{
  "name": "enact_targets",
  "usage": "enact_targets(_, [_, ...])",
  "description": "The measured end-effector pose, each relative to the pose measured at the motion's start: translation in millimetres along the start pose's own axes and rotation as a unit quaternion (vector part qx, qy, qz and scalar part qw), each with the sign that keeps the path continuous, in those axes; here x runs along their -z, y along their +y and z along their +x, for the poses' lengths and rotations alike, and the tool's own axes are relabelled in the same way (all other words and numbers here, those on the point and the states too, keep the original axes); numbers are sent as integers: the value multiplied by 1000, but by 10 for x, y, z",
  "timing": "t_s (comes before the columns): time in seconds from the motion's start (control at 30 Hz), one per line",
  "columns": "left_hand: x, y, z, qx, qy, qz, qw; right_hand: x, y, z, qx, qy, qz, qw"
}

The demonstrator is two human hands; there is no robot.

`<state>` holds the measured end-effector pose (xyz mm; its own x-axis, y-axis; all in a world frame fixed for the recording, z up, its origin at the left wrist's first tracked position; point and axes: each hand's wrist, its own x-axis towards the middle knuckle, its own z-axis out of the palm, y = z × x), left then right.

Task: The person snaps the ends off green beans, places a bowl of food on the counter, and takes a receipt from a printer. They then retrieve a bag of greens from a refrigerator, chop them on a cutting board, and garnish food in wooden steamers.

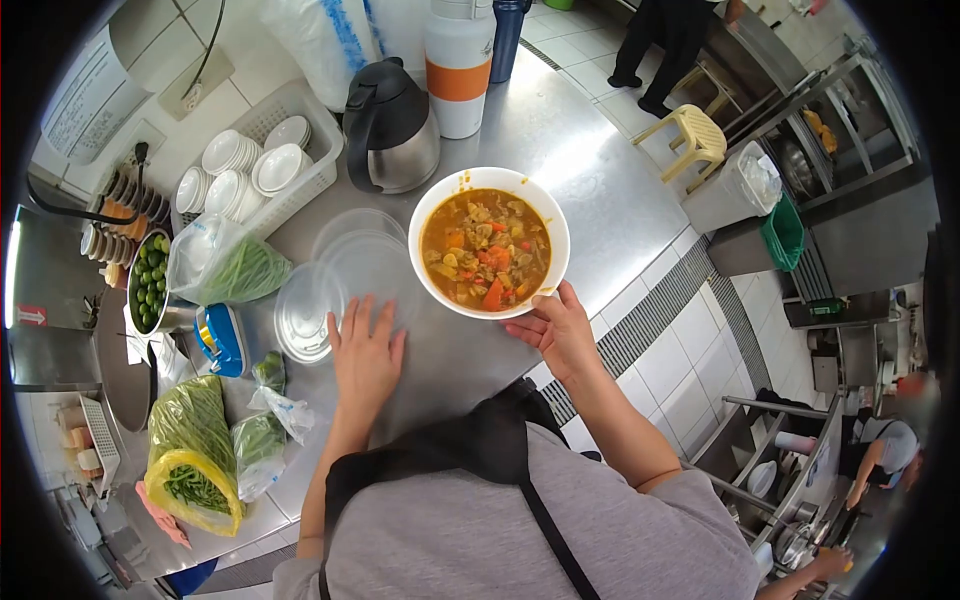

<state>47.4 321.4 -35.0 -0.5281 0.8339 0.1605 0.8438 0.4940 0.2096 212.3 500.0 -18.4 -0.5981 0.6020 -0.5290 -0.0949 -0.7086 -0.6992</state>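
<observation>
Pinching this bowl [500,177] with my right hand [562,337], got my left hand [365,352] splayed over lids [300,330] left of it.

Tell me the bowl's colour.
The bowl is white, with some orange splashes inside its rim; the head view shows it best.

- The place is a commercial-style kitchen, by its fittings and stock.
- Toward 1 o'clock stretches a broad, shiny stainless-steel worktop [575,150].
- At 10 o'clock, a white perforated plastic basket [325,172] holds stacks of small white round dishes [232,192].
- Food in quantity: small round green fruits [150,275] at 9 o'clock, a yellow-edged clear plastic bag of long green vegetables [190,425] at 8 o'clock.
- At 3 o'clock, a dark grooved drain strip [650,328] crosses white square floor tiles [690,328].
- Other people stand about: dark trousers [665,45] at 1 o'clock, a grey-topped person [890,440] at 4 o'clock.
</observation>
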Motion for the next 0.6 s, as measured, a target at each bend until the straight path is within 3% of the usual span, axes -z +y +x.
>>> enact_targets(0.4, [-76,-132,75,24,50,32,998,67,-43,93,-36,-64,-64,995])
enact_targets(0.6, [82,-83,15,-7,118,-42,992,102,-108,115,-41,-57,-152,986])
